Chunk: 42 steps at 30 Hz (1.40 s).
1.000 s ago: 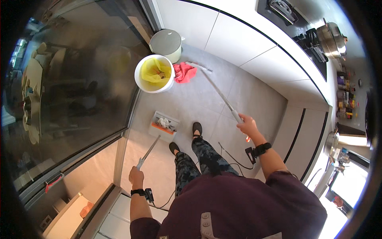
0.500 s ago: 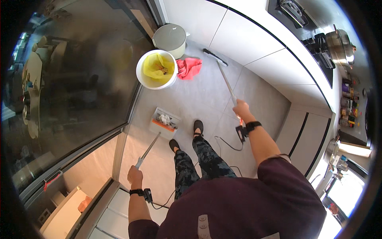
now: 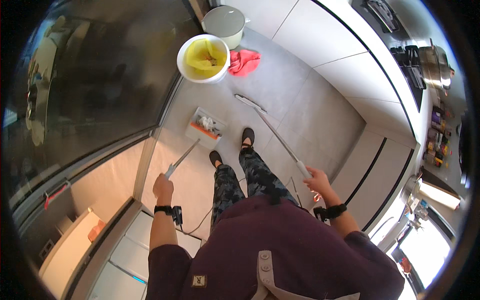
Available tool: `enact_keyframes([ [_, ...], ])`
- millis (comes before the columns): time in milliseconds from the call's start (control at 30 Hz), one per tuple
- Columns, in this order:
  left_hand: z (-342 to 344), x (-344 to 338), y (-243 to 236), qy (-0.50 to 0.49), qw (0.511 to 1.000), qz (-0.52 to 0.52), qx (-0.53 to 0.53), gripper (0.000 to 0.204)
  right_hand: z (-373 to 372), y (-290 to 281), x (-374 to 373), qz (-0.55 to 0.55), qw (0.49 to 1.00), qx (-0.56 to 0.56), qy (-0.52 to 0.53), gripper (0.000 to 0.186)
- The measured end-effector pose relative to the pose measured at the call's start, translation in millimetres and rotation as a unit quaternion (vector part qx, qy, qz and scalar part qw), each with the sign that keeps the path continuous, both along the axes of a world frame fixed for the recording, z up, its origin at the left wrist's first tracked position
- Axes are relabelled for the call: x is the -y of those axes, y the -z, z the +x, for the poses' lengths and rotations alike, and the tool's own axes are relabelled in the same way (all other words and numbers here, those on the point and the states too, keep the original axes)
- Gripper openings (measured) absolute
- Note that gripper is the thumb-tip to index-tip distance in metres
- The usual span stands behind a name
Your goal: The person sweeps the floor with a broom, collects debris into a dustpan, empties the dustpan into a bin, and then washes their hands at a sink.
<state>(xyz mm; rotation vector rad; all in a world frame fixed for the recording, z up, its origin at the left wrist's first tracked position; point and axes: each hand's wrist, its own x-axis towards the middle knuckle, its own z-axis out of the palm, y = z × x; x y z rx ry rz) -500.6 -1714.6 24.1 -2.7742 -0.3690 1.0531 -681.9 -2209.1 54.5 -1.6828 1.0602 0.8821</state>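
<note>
My left hand is closed round the grey handle of a long-poled dustpan. The pan has an orange lip and holds crumpled white bits and darker debris. My right hand grips the pole of a broom, whose long, narrow head lies on the grey floor between the dustpan and the lower cupboards, a little beyond my right foot.
A white bucket with a yellow liner, a lidded pale bin and a red cloth sit at the back. A dark glass door borders the left, white cupboards the right. A stove with a pot stands above them.
The broom head has moved away from the cupboards and red cloth toward my feet and the dustpan, as my right hand drew back down the view. My left hand still holds the dustpan.
</note>
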Motion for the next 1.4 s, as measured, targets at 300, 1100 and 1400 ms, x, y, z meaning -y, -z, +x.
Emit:
enact_keyframes([
  [300, -5.5, -4.0, -6.0, -0.019, 0.999, -0.035, 0.019, 0.018, -0.9, 5.5, -13.2, -0.055, 0.998, 0.015, 0.028, 0.051],
  [1100, -56.4, -77.1, -11.7, -0.043, 0.975, -0.198, 0.089, 0.045, 65.3, -30.7, -107.0, 0.002, 0.993, 0.057, -0.104, 0.051],
  [1400, -97.5, -112.4, -3.9, -0.096, 0.976, -0.175, 0.085, 0.045, 39.8, 71.1, -169.1, -0.095, 0.89, 0.1, -0.435, 0.056],
])
